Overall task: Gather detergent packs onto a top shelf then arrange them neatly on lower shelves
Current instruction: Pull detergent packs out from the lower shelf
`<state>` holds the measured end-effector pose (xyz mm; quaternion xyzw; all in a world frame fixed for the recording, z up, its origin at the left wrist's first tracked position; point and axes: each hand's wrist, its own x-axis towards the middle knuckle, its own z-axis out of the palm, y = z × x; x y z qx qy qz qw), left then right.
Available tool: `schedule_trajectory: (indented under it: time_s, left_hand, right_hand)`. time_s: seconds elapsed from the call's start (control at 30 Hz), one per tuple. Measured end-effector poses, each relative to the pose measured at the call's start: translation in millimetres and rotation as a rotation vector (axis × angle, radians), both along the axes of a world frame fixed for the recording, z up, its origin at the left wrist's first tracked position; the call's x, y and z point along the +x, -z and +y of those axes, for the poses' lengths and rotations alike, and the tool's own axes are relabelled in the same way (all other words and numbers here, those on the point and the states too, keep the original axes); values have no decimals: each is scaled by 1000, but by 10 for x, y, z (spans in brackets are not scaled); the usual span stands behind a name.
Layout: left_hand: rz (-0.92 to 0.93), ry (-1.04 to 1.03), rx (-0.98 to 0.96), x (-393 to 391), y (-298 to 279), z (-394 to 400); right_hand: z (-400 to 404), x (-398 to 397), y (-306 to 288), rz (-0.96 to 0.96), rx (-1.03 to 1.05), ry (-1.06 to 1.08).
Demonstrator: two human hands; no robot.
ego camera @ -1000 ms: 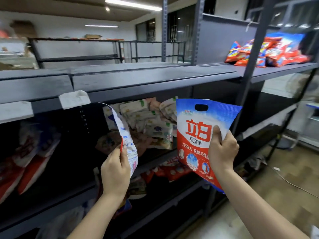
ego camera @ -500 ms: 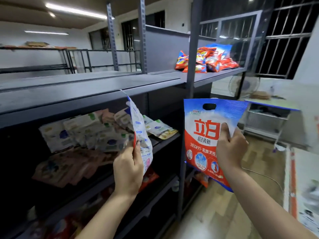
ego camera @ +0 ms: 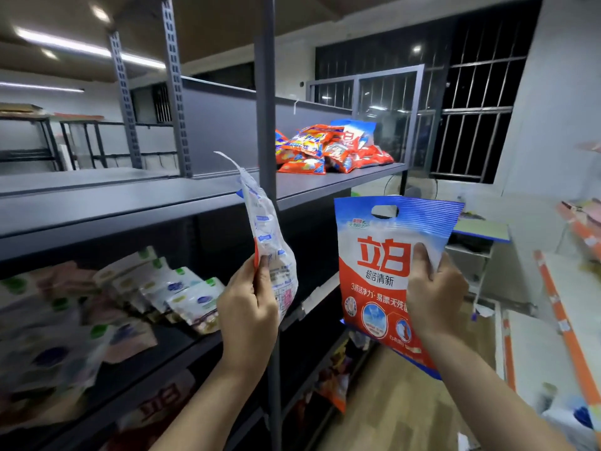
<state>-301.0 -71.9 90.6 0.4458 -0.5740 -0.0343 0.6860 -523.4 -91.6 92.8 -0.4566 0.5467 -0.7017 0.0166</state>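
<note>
Two packs, edge-on pack [ego camera: 271, 255] gripped in our left hand [ego camera: 248, 307] and red-and-blue pack [ego camera: 383, 275] in our right hand [ego camera: 434, 294], and we've swung right so the pile [ego camera: 328, 148] on the top shelf [ego camera: 338, 182] is now close, drop-off looks next.

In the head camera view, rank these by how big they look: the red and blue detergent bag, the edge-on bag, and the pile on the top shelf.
1. red and blue detergent bag
2. pile, farther away
3. edge-on bag, seen edge-on

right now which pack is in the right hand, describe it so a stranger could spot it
Start at the dark metal shelf rack; just right of its front post, the right hand holds up a detergent pack. It faces the camera: blue top with a handle hole, red lower half, big red characters, unlike the edge-on pale pack the left hand holds.
</note>
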Motion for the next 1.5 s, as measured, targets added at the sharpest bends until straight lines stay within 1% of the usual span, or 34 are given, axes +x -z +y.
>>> schedule_trajectory:
  time_s: [0.2, 0.4, 0.53, 0.77, 0.97, 1.17, 1.37, 1.5]
  left_hand:
    - [40, 41, -10, -716, -194, -575]
    - [48, 16, -70, -1222, -402, -1267]
    - [85, -12, -98, -1516, -500, -1838]
    - [150, 59, -116, -2082, -701, -2957]
    - [140, 73, -164, -2503, -866, -3812]
    - [97, 35, -191, -2862, -933, -4506]
    - [72, -83, -221, -3412, -948, -5219]
    - [146, -128, -225, -3891, -997, -5750]
  right_hand:
    - [-467, -719, -154, 25, -50, 72]
    - [-984, -1292, -215, 18, -85, 145]
    - [-1439, -1680, -220, 26, -92, 160]
    - [-2362, -2211, -423, 29, -147, 200]
    - [-3108, -2660, -540, 57, -150, 275]
    - [-3842, -3089, -585, 47, -155, 251]
    - [-4728, -3694, -603, 62, -183, 216]
    - [-5379, -4207, -663, 96, -216, 154]
